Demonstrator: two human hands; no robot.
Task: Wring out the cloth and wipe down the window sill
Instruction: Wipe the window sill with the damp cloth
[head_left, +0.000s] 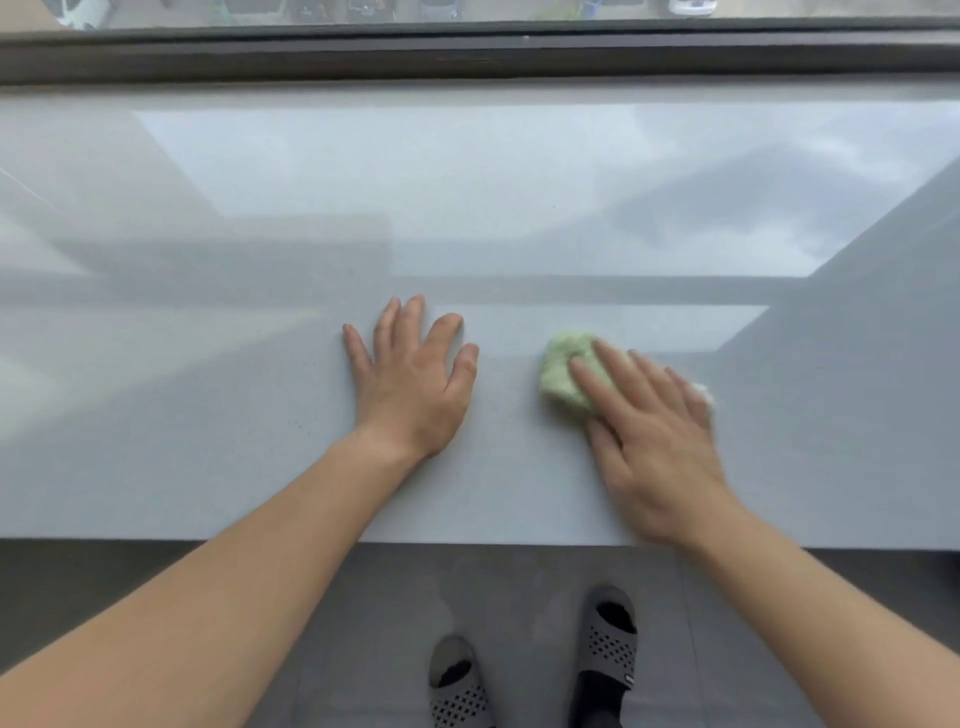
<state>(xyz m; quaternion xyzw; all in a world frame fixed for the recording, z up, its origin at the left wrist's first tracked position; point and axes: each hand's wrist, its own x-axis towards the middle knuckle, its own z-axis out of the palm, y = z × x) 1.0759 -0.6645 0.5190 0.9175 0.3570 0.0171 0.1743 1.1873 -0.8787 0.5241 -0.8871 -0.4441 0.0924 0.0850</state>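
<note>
Here I am pressing the bunched cloth (563, 371) under my flattened right hand (654, 441), its bulk poking leftward toward my splayed, empty left hand (413, 379) on the window sill (208, 364).

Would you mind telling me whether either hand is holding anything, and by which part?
The right hand presses flat on top of the bunched green cloth, pinning it to the window sill rather than gripping it. The left hand rests empty on the sill.

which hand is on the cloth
The right hand, pressed flat on the green cloth. The left hand lies bare on the sill, apart from the cloth.
</note>
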